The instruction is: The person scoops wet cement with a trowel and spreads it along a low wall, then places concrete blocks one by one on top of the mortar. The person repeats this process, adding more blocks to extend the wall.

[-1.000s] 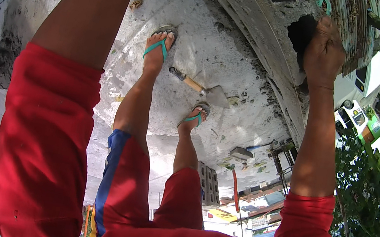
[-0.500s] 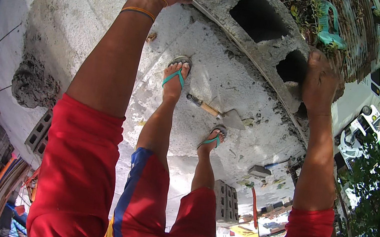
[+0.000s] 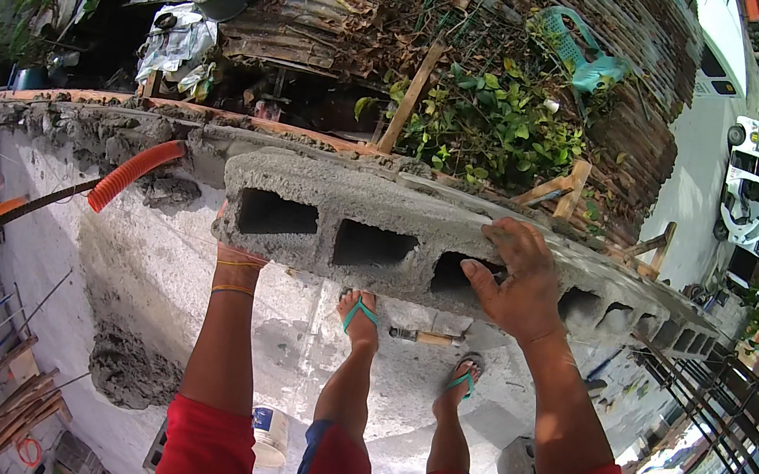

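Note:
A grey hollow concrete block [image 3: 347, 193] lies lengthwise along the top of a low wall in front of me, level, its open hollows turned toward me. My left hand [image 3: 237, 256] is at its left end, the fingers mostly hidden by the block. At the other end my right hand [image 3: 525, 288] grips it, fingers over the top edge and thumb at a hollow. More hollow blocks [image 3: 624, 319] continue in a row to the right. Rough wet mortar [image 3: 103, 133] covers the wall's top to the left, where an orange corrugated tube [image 3: 137, 174] sticks out.
A trowel [image 3: 428, 337] lies on the concrete floor between my sandalled feet. There is a mortar heap [image 3: 135, 369] at left and a white bucket [image 3: 269, 436] near my left leg. Beyond the wall are wooden stakes [image 3: 412, 96], leafy plants, rusty roofing sheets [image 3: 336, 21] and a green plastic chair [image 3: 584, 55].
The view has swung forward over the wall. The block, tilted and held up across the top of the view before, now rests level in line with the row, both hands still on it.

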`<move>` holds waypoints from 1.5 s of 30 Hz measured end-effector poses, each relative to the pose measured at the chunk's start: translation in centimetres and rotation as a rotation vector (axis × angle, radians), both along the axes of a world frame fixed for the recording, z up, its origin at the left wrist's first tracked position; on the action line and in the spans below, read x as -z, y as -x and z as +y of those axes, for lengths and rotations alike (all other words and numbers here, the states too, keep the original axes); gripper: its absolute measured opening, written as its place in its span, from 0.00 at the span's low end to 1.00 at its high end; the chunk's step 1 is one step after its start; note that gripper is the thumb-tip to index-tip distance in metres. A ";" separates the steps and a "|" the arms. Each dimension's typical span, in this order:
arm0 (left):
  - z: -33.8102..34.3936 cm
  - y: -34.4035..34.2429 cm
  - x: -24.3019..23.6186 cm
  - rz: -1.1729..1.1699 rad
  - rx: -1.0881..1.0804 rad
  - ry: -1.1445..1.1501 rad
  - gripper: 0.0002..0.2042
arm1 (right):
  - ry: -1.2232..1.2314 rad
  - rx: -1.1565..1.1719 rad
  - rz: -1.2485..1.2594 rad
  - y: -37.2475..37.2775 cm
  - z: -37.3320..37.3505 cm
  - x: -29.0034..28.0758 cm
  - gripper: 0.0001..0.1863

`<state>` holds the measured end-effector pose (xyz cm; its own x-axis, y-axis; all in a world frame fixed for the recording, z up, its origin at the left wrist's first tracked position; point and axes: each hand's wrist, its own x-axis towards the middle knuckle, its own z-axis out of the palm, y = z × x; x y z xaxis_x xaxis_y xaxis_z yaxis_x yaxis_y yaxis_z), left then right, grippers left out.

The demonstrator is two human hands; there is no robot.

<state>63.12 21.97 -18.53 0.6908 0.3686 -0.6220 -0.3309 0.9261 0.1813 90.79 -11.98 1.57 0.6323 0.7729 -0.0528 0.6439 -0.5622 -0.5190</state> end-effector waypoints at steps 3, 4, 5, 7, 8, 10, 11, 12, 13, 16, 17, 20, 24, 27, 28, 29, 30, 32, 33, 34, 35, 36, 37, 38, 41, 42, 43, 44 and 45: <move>0.7 0.9 1.6 0.039 0.049 -0.041 0.29 | 0.081 0.020 -0.031 -0.2 -0.4 -0.2 0.28; 0.9 1.3 1.7 0.049 0.056 -0.040 0.29 | 0.171 0.051 0.006 -0.3 -0.5 -0.3 0.29; 1.1 1.6 1.8 0.060 0.058 -0.039 0.29 | 0.262 0.077 0.046 -0.4 -0.5 -0.4 0.31; 1.3 1.9 1.8 0.094 0.051 -0.015 0.29 | 0.381 0.070 0.099 -0.8 -0.5 -0.5 0.33; 1.3 1.9 1.7 0.114 0.045 0.004 0.29 | 0.408 0.039 0.108 -1.1 -0.4 -0.4 0.33; 1.4 1.7 1.4 0.121 0.055 0.030 0.29 | 0.448 0.026 0.127 -1.4 0.0 -0.3 0.33; 1.5 1.4 1.2 0.108 0.075 0.037 0.28 | 0.462 0.045 0.139 -1.4 0.2 -0.3 0.32; 1.6 1.2 0.9 0.149 0.084 0.034 0.28 | 0.484 0.059 0.155 -1.4 0.4 -0.3 0.31; 1.8 1.0 0.6 0.130 0.145 -0.019 0.28 | 0.533 0.071 0.156 -1.3 0.6 -0.3 0.31; 2.2 0.5 -0.9 0.137 0.097 0.086 0.27 | 0.644 0.103 0.147 -0.9 1.2 -0.7 0.31; 2.3 0.2 -1.4 0.091 0.116 0.118 0.27 | 0.644 0.118 0.133 -0.8 1.4 -0.9 0.31; 2.3 -0.6 -3.0 0.111 0.160 0.086 0.26 | 0.706 0.137 0.053 -0.9 2.0 -1.5 0.30; 2.0 -1.2 -4.1 0.087 0.182 0.078 0.25 | 0.839 0.094 0.221 -2.1 2.5 -1.8 0.27; 2.0 -0.7 -3.3 0.009 0.170 0.127 0.25 | 0.821 0.036 0.259 -2.7 2.5 -1.7 0.24; 2.1 -0.4 -2.6 0.103 0.141 0.138 0.25 | 0.793 0.037 0.252 -2.7 2.4 -1.7 0.24; 2.2 0.0 -1.9 0.025 0.147 0.143 0.26 | 0.752 0.035 0.234 -2.7 2.2 -1.6 0.24; 2.2 0.4 -1.0 0.091 0.125 0.137 0.27 | 0.726 0.028 0.223 -2.6 2.0 -1.6 0.23; 2.3 1.4 0.7 0.123 0.099 0.136 0.29 | 0.655 0.017 0.202 -2.5 1.6 -1.5 0.23; 2.6 2.1 1.3 -0.019 0.115 0.108 0.30 | 0.632 0.012 0.197 -2.4 1.5 -1.4 0.23; 2.7 2.8 1.9 -0.161 0.132 0.079 0.32 | 0.621 0.003 0.201 -2.4 1.3 -1.4 0.25; 2.7 3.4 2.6 -0.100 0.107 0.064 0.31 | 0.619 -0.001 0.207 -2.4 1.2 -1.3 0.26; 2.8 3.9 3.1 0.137 0.087 0.054 0.30 | 0.598 0.001 0.184 -2.5 1.1 -1.2 0.27; 3.0 4.2 3.9 0.164 0.119 0.023 0.31 | 0.601 0.001 0.197 -2.5 1.1 -1.1 0.27; 3.4 4.4 4.7 0.188 0.148 -0.008 0.31 | 0.584 0.000 0.183 -2.6 1.0 -1.0 0.27; 3.2 5.6 5.8 0.257 0.073 -0.005 0.32 | 0.572 -0.009 0.229 -2.8 1.0 -0.8 0.26; 3.0 6.0 5.9 0.262 0.071 -0.024 0.32 | 0.546 -0.015 0.241 -2.8 1.0 -0.8 0.26; 2.9 6.2 5.9 0.265 0.062 -0.022 0.32 | 0.548 -0.028 0.261 -2.9 1.0 -0.8 0.25; 2.7 6.3 5.8 0.294 0.090 -0.085 0.32 | 0.518 -0.046 0.260 -3.0 1.0 -0.8 0.24; 2.5 6.4 5.5 0.275 0.043 0.005 0.32 | 0.541 -0.069 0.276 -3.1 1.0 -0.9 0.24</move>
